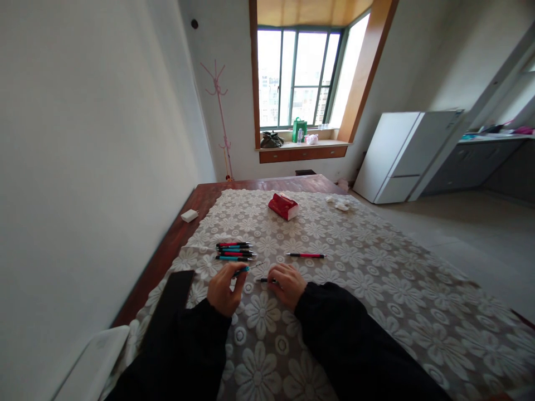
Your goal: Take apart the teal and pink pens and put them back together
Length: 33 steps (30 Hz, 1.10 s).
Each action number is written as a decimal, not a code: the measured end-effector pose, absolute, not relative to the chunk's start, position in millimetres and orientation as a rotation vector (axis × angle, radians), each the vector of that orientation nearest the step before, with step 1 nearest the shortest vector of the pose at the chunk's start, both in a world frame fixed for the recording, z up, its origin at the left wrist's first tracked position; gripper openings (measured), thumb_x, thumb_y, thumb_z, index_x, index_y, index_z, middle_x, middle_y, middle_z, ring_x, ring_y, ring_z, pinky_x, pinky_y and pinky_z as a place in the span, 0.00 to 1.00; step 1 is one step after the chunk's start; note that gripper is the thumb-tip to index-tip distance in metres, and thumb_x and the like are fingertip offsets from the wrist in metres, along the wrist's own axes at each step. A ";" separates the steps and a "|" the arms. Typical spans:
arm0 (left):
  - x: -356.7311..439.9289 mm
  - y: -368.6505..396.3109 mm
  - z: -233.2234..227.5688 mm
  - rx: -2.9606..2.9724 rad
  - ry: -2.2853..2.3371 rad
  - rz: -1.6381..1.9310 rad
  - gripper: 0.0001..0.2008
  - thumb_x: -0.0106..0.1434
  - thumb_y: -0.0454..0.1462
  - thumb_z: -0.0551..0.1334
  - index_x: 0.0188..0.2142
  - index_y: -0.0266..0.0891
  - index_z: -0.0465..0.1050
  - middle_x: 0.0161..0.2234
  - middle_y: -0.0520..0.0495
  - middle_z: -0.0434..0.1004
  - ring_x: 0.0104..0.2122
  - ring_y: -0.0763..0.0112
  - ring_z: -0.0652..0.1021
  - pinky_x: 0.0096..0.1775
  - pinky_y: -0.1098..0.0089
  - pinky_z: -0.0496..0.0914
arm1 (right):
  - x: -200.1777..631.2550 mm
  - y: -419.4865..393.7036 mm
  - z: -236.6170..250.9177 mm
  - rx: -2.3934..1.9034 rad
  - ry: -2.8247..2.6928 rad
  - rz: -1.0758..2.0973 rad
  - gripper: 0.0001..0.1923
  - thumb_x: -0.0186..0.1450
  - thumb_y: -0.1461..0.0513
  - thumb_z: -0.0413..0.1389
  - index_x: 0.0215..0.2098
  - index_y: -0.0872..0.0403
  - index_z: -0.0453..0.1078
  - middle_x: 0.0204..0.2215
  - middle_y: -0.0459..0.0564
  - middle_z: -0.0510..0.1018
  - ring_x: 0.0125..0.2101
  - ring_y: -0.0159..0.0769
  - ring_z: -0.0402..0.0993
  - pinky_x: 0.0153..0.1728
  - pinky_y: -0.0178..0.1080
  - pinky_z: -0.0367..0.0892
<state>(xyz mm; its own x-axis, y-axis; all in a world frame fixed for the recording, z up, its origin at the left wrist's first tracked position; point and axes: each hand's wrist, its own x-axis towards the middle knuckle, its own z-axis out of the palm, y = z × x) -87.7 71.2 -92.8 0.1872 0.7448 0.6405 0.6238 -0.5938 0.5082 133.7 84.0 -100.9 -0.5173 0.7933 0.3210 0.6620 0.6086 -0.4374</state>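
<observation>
In the lower centre of the head view, both hands rest on a floral lace tablecloth [355, 262] over a dark wooden table [209, 195]. The left hand [223, 289] is closed around a teal pen barrel [241, 271], thumb and fingers pinching it so its thin tip points right and slightly up, towards the other hand. The right hand [286, 284] is curled knuckles-up over a small dark pen part [263, 280] that sticks out to its left; its exact grip is hidden. The two pieces lie close, tip to tip, apparently held for fitting together or just pulled apart.

Just above the left hand sits a neat stack of pens [234, 252], red and teal, laid parallel; five or six, the exact count being unclear at this size. One single red pen [306, 255] lies apart, right of the stack.

Further count: one red box [283, 205] at table centre, one white eraser-like block [189, 215] at the left edge, crumpled white paper [340, 204] at upper right, one flat black object [178, 289] at lower left.
</observation>
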 end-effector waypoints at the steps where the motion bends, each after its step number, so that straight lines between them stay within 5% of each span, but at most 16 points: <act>1: -87.5 71.0 -92.5 2.317 1.343 1.374 0.08 0.66 0.34 0.56 0.44 0.42 0.70 0.37 0.47 0.78 0.37 0.67 0.78 0.40 0.69 0.73 | 134.8 84.2 -100.2 -1.177 -2.353 0.361 0.05 0.59 0.68 0.59 0.34 0.54 0.70 0.35 0.50 0.77 0.39 0.41 0.71 0.41 0.42 0.63; 5: -87.1 70.4 -91.9 2.325 1.343 1.348 0.07 0.66 0.35 0.57 0.43 0.42 0.70 0.37 0.47 0.78 0.37 0.67 0.78 0.40 0.68 0.73 | 137.9 84.0 -102.6 -1.191 -2.338 0.348 0.17 0.59 0.71 0.55 0.46 0.54 0.69 0.41 0.52 0.77 0.42 0.44 0.70 0.43 0.44 0.63; 11: -88.3 70.7 -93.7 2.326 1.325 1.310 0.07 0.65 0.35 0.58 0.42 0.42 0.70 0.38 0.48 0.78 0.37 0.67 0.78 0.39 0.69 0.74 | 144.3 93.1 -106.7 -1.109 -1.809 0.720 0.07 0.65 0.66 0.50 0.39 0.53 0.67 0.32 0.50 0.79 0.36 0.40 0.73 0.41 0.45 0.65; 16: -87.6 70.4 -92.2 2.339 1.293 1.284 0.06 0.65 0.35 0.58 0.42 0.42 0.71 0.37 0.47 0.78 0.36 0.67 0.78 0.38 0.69 0.74 | 145.8 98.4 -105.7 -0.834 -1.253 1.151 0.09 0.62 0.58 0.59 0.39 0.52 0.66 0.38 0.50 0.78 0.38 0.38 0.74 0.37 0.40 0.67; 20: -87.0 69.7 -91.1 2.344 1.292 1.251 0.06 0.65 0.35 0.58 0.41 0.42 0.71 0.37 0.47 0.78 0.37 0.67 0.78 0.39 0.67 0.74 | 143.2 95.0 -103.6 -0.769 -1.090 1.204 0.13 0.57 0.56 0.64 0.37 0.51 0.69 0.33 0.47 0.77 0.30 0.33 0.71 0.29 0.36 0.66; 33: -86.2 69.1 -90.6 2.369 1.259 1.222 0.06 0.65 0.35 0.58 0.41 0.42 0.71 0.37 0.47 0.78 0.36 0.68 0.78 0.38 0.67 0.74 | 138.5 87.0 -94.4 -0.857 -1.270 1.197 0.12 0.57 0.57 0.63 0.36 0.53 0.68 0.34 0.50 0.80 0.30 0.34 0.73 0.30 0.35 0.65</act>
<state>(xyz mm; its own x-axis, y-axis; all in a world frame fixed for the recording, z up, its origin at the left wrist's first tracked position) -86.2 69.1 -90.6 0.2980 0.7601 0.5775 0.6004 -0.6196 0.5057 138.5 87.0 -94.4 -0.1000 0.9662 0.2375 -0.1802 0.2172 -0.9594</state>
